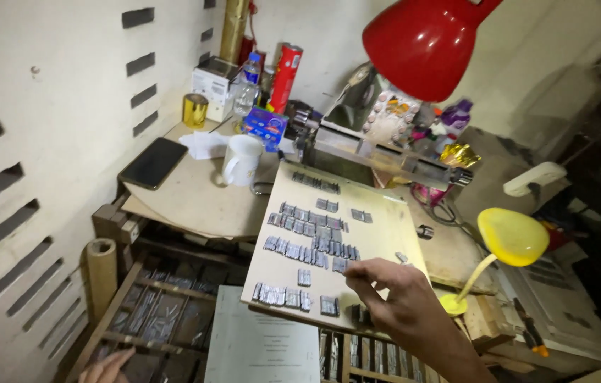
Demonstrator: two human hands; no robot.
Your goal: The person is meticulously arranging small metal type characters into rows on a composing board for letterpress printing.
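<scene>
1. Right hand (393, 291): reaches in from the lower right over the near edge of a tilted cream board (378, 234); the fingers are drawn together, their tips at a small metal type block (341, 265) at the end of one row (whether the block is actually pinched cannot be told).
2. Metal type blocks (307, 248): short grey rows lie across the board, above and to the left of the right hand; one more cluster (283, 296) sits near the board's lower edge.
3. Left hand (105, 367): only the fingertips show at the bottom edge, well apart from the right hand, resting at the rim of a wooden type case (158, 312); its grip cannot be told.
4. Printed sheet (261, 347): lies between the two hands, below the board.
5. Counter (187, 202): beyond the board, carrying a white mug (240, 160) and a dark phone (153, 162).
6. Red lamp shade (425, 42): hangs above the right hand; a yellow lamp (512, 236) stands to its right.
</scene>
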